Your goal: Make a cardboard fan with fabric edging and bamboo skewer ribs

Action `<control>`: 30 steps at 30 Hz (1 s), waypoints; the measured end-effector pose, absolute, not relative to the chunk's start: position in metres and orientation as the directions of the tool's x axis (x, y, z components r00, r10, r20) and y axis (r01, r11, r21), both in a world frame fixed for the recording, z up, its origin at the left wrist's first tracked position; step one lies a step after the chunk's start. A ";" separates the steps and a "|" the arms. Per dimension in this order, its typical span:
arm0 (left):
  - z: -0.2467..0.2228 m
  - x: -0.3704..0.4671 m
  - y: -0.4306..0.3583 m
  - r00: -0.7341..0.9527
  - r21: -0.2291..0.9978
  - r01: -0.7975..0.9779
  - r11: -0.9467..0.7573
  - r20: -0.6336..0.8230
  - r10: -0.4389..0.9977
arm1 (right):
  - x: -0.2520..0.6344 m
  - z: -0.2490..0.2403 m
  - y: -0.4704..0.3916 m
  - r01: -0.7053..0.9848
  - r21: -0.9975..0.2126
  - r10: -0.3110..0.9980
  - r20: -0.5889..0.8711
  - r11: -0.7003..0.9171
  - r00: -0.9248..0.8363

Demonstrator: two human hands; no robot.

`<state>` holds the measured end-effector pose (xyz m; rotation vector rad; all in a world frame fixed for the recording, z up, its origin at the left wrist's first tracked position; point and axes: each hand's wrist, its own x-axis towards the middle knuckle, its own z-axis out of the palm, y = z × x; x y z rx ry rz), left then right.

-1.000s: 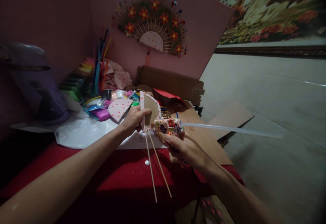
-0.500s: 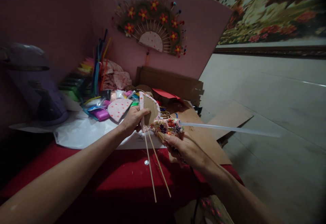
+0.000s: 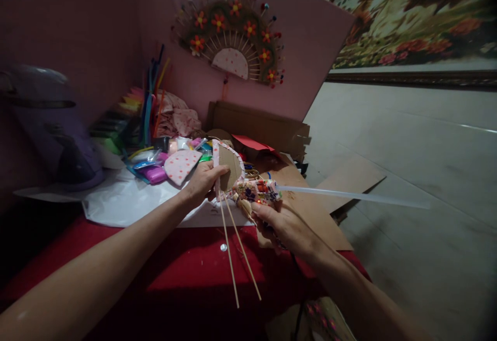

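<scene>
My left hand (image 3: 205, 179) grips a cardboard half-circle (image 3: 230, 167) edged with pink dotted cloth, thumb on its bare brown face. Two thin wooden sticks (image 3: 229, 248) run down from the half-circle's lower edge and spread apart slightly. My right hand (image 3: 277, 222) is closed round a hot glue gun (image 3: 256, 191) wrapped in flowered cloth, a small red light glowing by the thumb. A long whitish glue stick (image 3: 349, 196) juts from its back to the right. The gun's front is close to the half-circle's lower edge; I cannot tell whether they touch.
A second dotted half-circle (image 3: 181, 166) lies by colourful clay packets (image 3: 154, 174) on white plastic sheeting (image 3: 112, 206). Cardboard (image 3: 310, 217) lies at the right of the red-covered table (image 3: 174, 263). A purple container (image 3: 73, 139) stands left; a flowered fan (image 3: 233, 35) hangs behind.
My right hand and the glue gun have shifted very slightly to the right. My left hand, the half-circle and the sticks stay in place.
</scene>
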<state>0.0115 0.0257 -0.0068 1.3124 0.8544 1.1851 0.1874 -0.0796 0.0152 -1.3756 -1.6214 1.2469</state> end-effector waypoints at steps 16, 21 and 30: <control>-0.004 0.012 0.024 0.213 0.979 -0.166 -0.119 0.154 0.965 | 0.188 0.013 -0.086 0.319 -0.947 0.962 -0.132 -0.051 -0.237; -0.004 0.012 0.024 0.219 0.978 -0.164 -0.127 0.161 0.962 | 0.187 0.015 -0.088 0.379 -0.925 0.966 -0.110 -0.014 -0.234; -0.003 0.012 0.024 0.212 0.977 -0.176 -0.124 0.160 0.964 | 0.188 0.016 -0.090 0.385 -0.923 0.965 -0.111 -0.012 -0.236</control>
